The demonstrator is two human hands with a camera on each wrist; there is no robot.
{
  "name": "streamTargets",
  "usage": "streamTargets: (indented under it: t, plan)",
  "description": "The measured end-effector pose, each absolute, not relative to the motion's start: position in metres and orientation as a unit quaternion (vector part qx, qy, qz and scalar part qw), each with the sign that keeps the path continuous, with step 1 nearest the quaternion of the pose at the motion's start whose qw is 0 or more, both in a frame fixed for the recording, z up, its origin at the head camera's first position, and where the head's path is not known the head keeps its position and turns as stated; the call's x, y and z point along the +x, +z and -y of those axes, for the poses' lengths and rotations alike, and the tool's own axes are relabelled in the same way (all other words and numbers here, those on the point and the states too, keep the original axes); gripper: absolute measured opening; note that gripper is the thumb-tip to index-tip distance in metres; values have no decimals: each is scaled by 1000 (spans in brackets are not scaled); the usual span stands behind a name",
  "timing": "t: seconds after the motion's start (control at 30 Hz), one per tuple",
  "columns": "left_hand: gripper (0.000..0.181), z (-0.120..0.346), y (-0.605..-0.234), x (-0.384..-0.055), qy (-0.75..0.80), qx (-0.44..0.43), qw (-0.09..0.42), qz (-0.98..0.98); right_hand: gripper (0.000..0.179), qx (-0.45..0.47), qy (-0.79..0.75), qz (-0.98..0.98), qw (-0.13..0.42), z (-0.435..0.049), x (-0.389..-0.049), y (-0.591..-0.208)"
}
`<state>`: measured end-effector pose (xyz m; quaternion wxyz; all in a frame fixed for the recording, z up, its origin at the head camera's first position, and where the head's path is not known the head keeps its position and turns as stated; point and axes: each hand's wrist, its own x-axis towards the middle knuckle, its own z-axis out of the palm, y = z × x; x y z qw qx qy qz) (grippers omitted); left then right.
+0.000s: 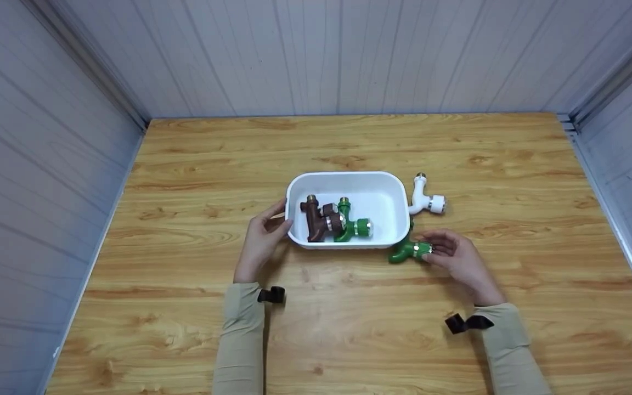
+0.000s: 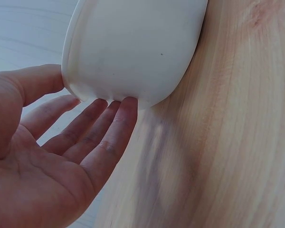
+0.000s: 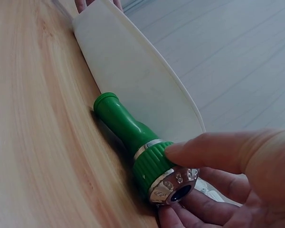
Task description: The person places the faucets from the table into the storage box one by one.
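A white plastic basin point(image 1: 384, 211) stands mid-table. Its left end is touched by my left hand point(image 1: 261, 241), whose fairly straight fingertips point(image 2: 128, 107) rest on the outer wall while the thumb meets the rim. My right hand point(image 1: 458, 260) pinches the ribbed knob of a green tap point(image 3: 126, 121), thumb on top and fingers beneath. That green tap lies beside the basin's near right corner, its threaded end partly hidden in the head view. Inside the basin lie brown taps point(image 1: 316, 222), overlapping one another, and another green tap point(image 1: 344, 219).
A white tap point(image 1: 420, 197) lies just right of the basin, its spout close to the basin's wall. The wood-grain table point(image 1: 212, 164) is bounded by pale panel walls point(image 1: 338, 60) at the back and both sides.
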<state>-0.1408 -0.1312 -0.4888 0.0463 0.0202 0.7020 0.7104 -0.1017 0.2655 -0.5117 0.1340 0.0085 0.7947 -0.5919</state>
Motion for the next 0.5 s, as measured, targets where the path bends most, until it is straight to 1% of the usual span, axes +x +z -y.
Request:
streamTargets:
  t: [0.2,0.5]
  plan:
    - [48,132,-490,-141,710,30,41,-703,49,17,-602,-788,131,-265,-101,-510]
    - [49,134,-516,-149,724,22,33,-689,48,27,-617,-773,144,-267,-97,-508]
